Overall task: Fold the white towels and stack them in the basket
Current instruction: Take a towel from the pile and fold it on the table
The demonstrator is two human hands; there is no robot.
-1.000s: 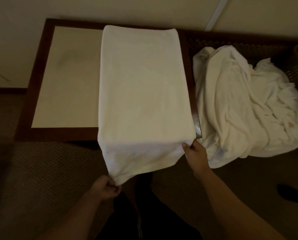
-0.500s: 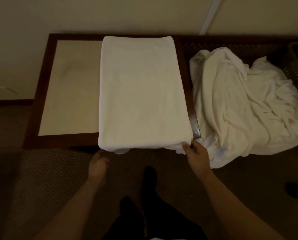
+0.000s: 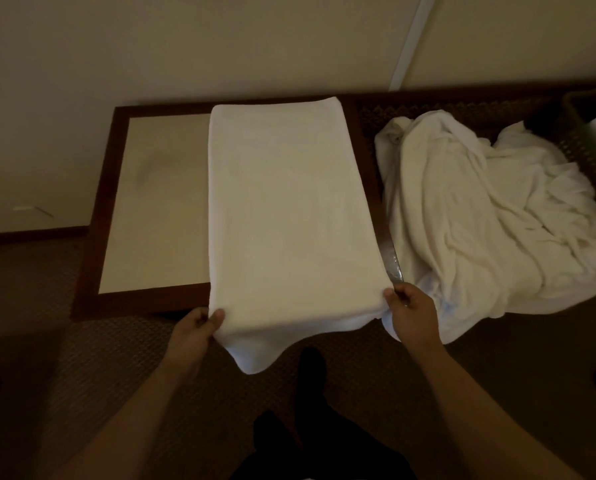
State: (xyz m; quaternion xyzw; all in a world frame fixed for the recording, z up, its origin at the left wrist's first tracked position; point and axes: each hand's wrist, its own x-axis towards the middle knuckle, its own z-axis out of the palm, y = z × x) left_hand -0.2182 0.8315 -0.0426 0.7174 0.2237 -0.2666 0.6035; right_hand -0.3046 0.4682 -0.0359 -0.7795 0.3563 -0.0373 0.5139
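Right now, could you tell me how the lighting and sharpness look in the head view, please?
Head view: dim and warm-toned; the floor and the person's legs nearly black; the flat towel is brightest, its texture washed out; a small glare streak on the table's dark frame; wide-angle bending at edges.

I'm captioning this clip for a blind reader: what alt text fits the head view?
Two hands grip the near corners of a white towel spread lengthwise on a dark-framed table, left hand and right hand. A rumpled pile of white towels lies to the right.
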